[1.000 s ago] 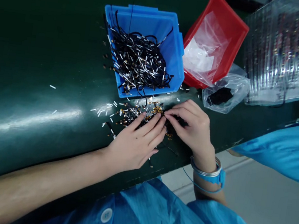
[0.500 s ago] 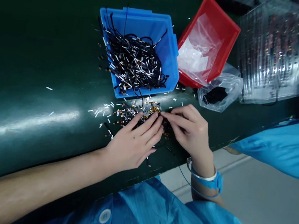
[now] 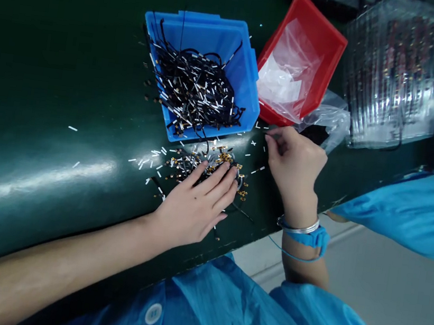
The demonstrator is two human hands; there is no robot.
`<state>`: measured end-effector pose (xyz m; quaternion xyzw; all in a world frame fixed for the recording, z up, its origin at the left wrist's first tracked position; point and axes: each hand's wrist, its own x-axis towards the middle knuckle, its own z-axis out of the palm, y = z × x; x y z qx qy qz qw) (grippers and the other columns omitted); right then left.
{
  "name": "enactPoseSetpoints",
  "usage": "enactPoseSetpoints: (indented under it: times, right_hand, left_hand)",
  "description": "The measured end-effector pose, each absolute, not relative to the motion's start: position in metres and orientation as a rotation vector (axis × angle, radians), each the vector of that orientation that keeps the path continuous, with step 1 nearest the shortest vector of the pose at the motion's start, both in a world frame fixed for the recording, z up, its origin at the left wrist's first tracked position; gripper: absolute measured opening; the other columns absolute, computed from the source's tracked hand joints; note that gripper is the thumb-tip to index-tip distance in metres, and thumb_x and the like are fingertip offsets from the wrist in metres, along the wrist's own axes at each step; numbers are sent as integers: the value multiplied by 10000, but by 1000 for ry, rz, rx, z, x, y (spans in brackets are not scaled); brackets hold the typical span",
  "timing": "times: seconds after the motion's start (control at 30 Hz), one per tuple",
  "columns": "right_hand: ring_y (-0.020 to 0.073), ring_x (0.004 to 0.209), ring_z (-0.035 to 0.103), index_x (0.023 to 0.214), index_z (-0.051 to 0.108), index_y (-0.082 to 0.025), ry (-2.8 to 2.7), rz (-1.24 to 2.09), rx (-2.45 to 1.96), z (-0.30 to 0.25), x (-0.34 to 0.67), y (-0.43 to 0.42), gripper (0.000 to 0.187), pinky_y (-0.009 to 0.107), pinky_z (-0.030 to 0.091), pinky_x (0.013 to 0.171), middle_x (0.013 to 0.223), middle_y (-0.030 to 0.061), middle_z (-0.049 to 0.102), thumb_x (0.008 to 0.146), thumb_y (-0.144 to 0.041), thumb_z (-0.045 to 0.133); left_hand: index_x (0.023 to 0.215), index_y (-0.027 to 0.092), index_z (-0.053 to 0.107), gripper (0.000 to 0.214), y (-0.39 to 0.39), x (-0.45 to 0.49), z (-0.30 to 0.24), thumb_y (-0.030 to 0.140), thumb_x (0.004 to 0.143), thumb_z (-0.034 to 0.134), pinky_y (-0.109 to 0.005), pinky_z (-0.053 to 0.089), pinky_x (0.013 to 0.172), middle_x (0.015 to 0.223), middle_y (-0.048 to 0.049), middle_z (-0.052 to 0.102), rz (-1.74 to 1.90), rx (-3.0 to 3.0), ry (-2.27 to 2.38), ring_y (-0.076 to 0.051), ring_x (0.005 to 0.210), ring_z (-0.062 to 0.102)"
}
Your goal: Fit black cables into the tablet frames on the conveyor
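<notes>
My left hand (image 3: 197,208) lies flat, fingers stretched out, over a pile of small black strips with gold-coloured ends (image 3: 223,157) on the green table. The hand covers part of this pile. My right hand (image 3: 298,165) is raised to the right of it, thumb and fingertips pinched together; what they hold, if anything, is too small to make out. A blue bin (image 3: 252,115) stands behind the pile, heaped with thin black cables (image 3: 198,88) that carry white pieces. Small white slips (image 3: 157,152) lie scattered round the pile.
Against the blue bin leans a red bin (image 3: 338,45) with clear plastic and white paper inside. Beside it lie a clear bag (image 3: 337,117) with something black and a stack of clear trays (image 3: 395,84). Another person's blue sleeve (image 3: 406,209) is at the right.
My right hand has moved from the pile up and to the right, its fingers still pinched. More gold-coloured ends show where it was. My left hand has stayed in place.
</notes>
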<state>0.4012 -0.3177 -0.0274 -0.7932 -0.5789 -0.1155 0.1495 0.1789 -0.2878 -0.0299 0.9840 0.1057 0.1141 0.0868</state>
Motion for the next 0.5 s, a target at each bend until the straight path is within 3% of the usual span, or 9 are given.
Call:
enactPoseSetpoints:
  times: [0.2,0.37,0.5]
  right_hand:
    - [152,521,521,806,630,-222,-1590,-270,-2410,-25,398,-313,132,281,278,517,554,-12,583,860,-309,546]
    - [128,455,462,693,598,-212,-1494,-74,-2392,-16,391,-318,274,277,276,487,493,-21,544,845,-439,599]
    - [119,483,507,765,651,-209,-1404,61,-2304,-11,395,-328,217,254,341,508,522,-31,574,867,-383,573]
  left_hand:
    - [1337,65,509,501,-287,180,-29,369,947,429,-459,274,1118,1463,-152,452,322,2940,309,-286,1364,385]
    - [1343,66,502,506,-288,179,-30,368,944,430,-459,278,1117,1462,-148,454,331,2938,315,-282,1366,382]
    - [1334,66,513,502,-288,179,-30,368,940,440,-458,289,1111,1463,-151,451,341,2928,318,-284,1364,385]
